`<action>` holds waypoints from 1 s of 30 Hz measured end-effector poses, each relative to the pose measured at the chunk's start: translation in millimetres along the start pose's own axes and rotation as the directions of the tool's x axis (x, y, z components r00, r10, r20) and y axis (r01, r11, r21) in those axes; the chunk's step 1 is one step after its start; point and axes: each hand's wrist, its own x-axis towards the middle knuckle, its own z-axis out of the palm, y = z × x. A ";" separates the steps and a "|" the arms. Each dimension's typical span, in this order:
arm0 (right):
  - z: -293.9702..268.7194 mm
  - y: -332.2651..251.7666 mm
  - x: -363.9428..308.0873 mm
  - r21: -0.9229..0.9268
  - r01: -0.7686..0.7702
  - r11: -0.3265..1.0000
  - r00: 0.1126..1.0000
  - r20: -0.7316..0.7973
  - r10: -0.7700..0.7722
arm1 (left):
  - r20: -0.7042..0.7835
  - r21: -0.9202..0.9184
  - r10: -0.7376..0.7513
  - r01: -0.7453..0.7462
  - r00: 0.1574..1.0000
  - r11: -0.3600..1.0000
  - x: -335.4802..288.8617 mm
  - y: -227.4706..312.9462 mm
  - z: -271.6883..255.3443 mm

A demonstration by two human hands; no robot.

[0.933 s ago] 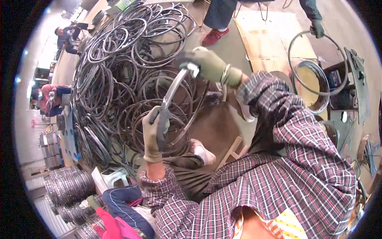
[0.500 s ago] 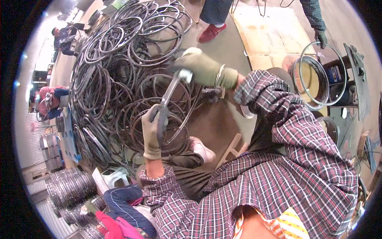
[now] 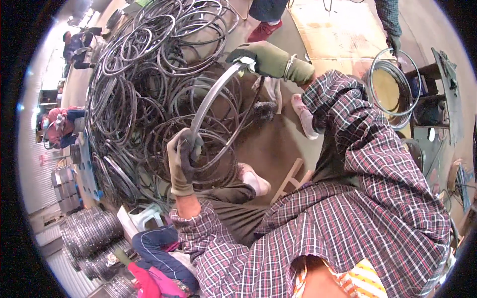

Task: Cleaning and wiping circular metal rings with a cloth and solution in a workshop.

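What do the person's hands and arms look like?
The left hand and right hand wear greenish-tan gloves, dark grey on the palm side. A thin pale band circles the right wrist. The plaid sleeves are dark with white and red lines, bunched up.

held ring [image 3: 210,96]: plain silvery grey tbh
left glove [image 3: 179,161]: khaki plus dark grey
right glove [image 3: 268,55]: more olive, dark grey bits too
shirt [image 3: 318,223]: dark plaid, white + red lines
ring pile, far left [image 3: 112,97]: mostly blackish grey, some silver
far shoe [image 3: 263,32]: straight-up red
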 end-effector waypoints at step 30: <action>57.2 -126.0 9.9 -0.362 0.341 0.868 0.937 0.205 -0.283 | 0.131 0.399 0.037 -0.087 0.991 0.913 8.0 -5.8 50.2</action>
